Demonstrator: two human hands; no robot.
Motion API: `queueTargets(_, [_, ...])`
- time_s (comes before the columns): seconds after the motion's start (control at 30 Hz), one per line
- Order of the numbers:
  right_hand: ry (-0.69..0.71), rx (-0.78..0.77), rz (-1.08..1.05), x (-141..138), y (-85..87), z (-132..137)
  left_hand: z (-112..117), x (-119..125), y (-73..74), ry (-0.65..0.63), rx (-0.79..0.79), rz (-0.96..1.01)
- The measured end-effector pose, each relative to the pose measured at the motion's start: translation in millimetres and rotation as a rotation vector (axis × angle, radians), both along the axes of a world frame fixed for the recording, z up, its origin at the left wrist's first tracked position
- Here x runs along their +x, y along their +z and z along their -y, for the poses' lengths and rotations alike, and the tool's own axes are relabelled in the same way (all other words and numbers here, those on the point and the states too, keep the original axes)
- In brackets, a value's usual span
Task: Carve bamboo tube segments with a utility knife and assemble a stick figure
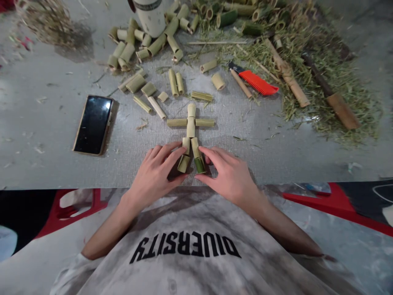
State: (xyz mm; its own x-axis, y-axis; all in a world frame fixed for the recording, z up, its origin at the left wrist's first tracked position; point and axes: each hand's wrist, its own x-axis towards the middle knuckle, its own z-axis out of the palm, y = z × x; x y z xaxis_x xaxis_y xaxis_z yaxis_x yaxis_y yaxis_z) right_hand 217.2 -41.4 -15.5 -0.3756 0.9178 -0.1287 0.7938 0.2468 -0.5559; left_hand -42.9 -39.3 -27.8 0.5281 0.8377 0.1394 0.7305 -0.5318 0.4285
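Short pieces of bamboo lie on the table in the shape of a small figure, with a trunk (190, 128), a crosswise left arm piece (177, 122) and right arm piece (205, 122). Two legs spread below, ending in a pale green bamboo piece (183, 164) and a dark green bamboo piece (199, 165). My left hand (155, 168) curls round the left leg, index fingertip on its upper part and thumb by its lower end. Likewise, my right hand (230, 172) holds the right leg between index finger and thumb. Its other fingers are partly hidden.
Loose bamboo pieces (136, 83) lie beyond the figure. A red-handled cutter (258, 82) and a wooden-handled knife (340, 108) are at right, near green shavings (307, 78). A phone (93, 125) lies left; a white cup (151, 18) stands behind. The table edge runs close to my wrists.
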Motion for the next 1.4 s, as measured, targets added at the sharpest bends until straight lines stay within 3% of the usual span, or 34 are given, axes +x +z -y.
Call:
queueTargets(0.3, [0.004,0.033,0.004,0.8,-4.5,0.2,-2.0,0.0,0.0,-0.021,0.029,0.019])
queueTargets(0.6, [-0.044,-0.023,-0.029,-1.7,1.4,0.7,-0.8,-0.8,2.6,-0.011,-0.002,0.056])
queueTargets(1.4, [0.013,-0.003,-0.097,-2.7,-3.4,2.9,0.3,-2.5,4.9,-0.053,0.024,0.032])
